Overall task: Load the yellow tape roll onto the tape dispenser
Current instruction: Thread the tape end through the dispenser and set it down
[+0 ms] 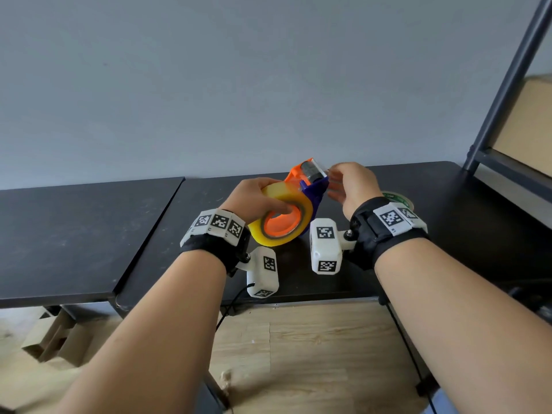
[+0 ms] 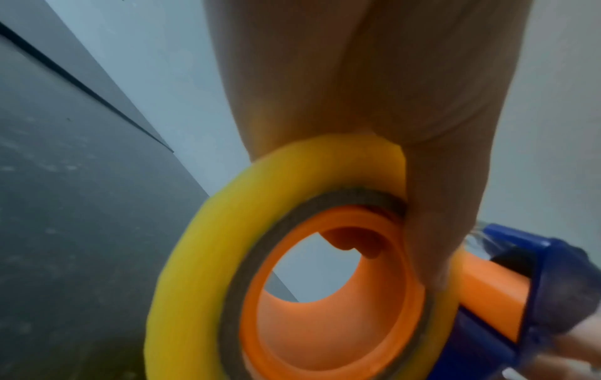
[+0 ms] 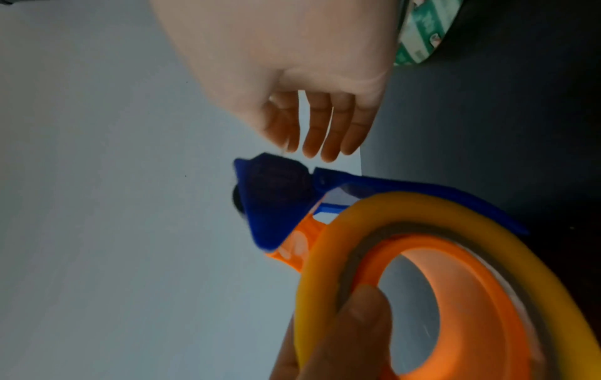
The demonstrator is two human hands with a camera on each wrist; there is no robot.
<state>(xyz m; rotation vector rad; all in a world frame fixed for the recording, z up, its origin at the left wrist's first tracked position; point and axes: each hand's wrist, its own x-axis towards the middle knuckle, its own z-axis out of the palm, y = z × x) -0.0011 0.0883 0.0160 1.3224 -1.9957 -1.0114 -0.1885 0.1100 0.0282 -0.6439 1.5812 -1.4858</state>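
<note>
The yellow tape roll [image 1: 268, 239] [image 2: 195, 257] [image 3: 455, 210] sits around the orange hub [image 1: 280, 225] of the orange and blue tape dispenser [image 1: 312, 189] [image 3: 276, 205]. All of it is held up above the black table [image 1: 89, 234]. My left hand [image 1: 254, 198] [image 2: 390, 77] grips the roll, with the thumb [image 3: 351, 334] across its side and into the hub. My right hand [image 1: 352, 183] [image 3: 309, 64] hovers at the dispenser's roller end, its fingers [image 3: 325, 133] loosely extended just above the blue head. They hold nothing that I can make out.
A green tape roll [image 1: 398, 200] [image 3: 422, 33] lies on the table behind my right wrist. A dark metal shelf [image 1: 507, 100] with a cardboard box [image 1: 525, 124] stands at the right. A seam splits the two tabletops at the left, and folded cardboard lies on the wooden floor below.
</note>
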